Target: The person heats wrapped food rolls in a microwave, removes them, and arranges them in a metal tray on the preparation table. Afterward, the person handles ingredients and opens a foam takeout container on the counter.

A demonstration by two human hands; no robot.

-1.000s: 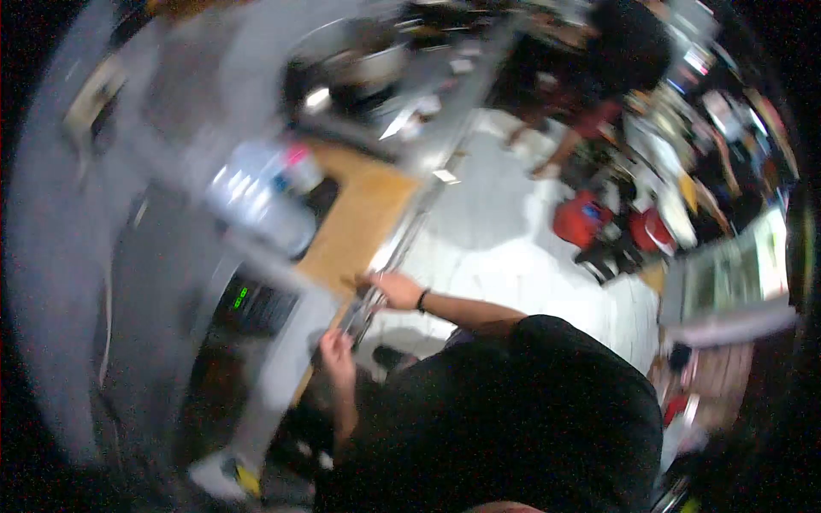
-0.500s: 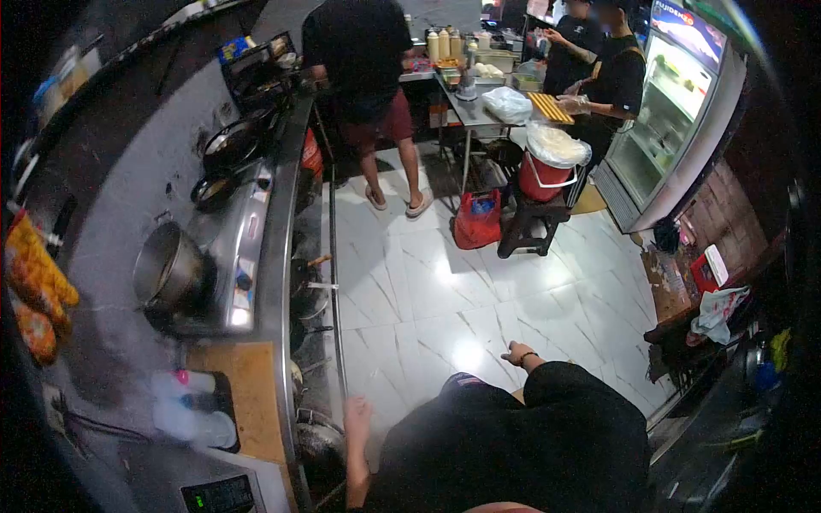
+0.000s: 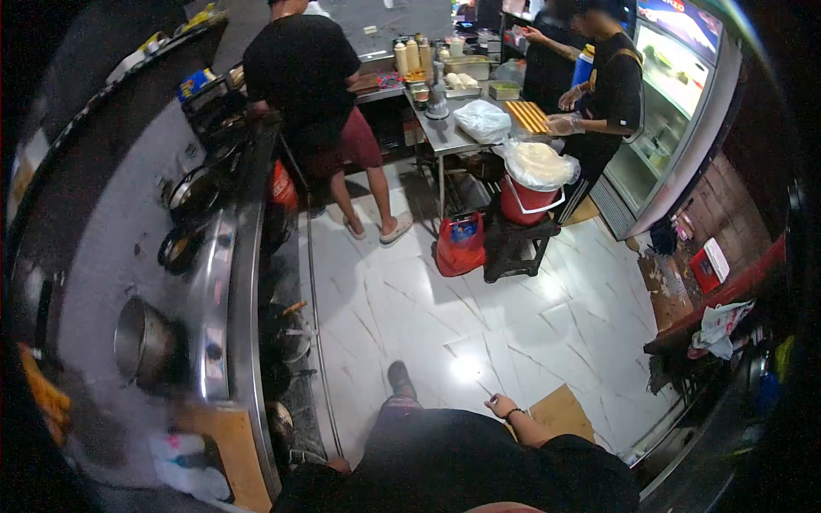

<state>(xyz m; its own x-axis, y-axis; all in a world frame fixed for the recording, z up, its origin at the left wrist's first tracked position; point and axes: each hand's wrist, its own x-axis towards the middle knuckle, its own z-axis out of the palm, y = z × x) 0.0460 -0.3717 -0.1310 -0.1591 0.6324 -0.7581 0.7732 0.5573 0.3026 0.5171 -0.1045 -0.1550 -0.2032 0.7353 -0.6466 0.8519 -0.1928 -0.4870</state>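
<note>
My right hand [image 3: 501, 405], with a dark beaded bracelet at the wrist, is low in front of my body above the tiled floor. Its fingers look closed, and a thin light line shows at their tips, too small to name. Only a small part of my left hand [image 3: 339, 465] shows at the lower left, beside my dark shirt; its fingers are hidden. A flat brown piece [image 3: 560, 414] lies on the floor beyond my right wrist.
On the left runs a steel counter [image 3: 245, 342] with a pot [image 3: 144, 342] and pans. Ahead, a person [image 3: 304, 77] stands at it. A red bucket [image 3: 526, 201] on a stool, a red bag [image 3: 460, 246], a worktable, two more people and a glass-door fridge [image 3: 667, 111] are further right.
The view has swung from the counter to the room. My hands, together by the counter edge at first, are now apart. The person ahead has shifted left in view.
</note>
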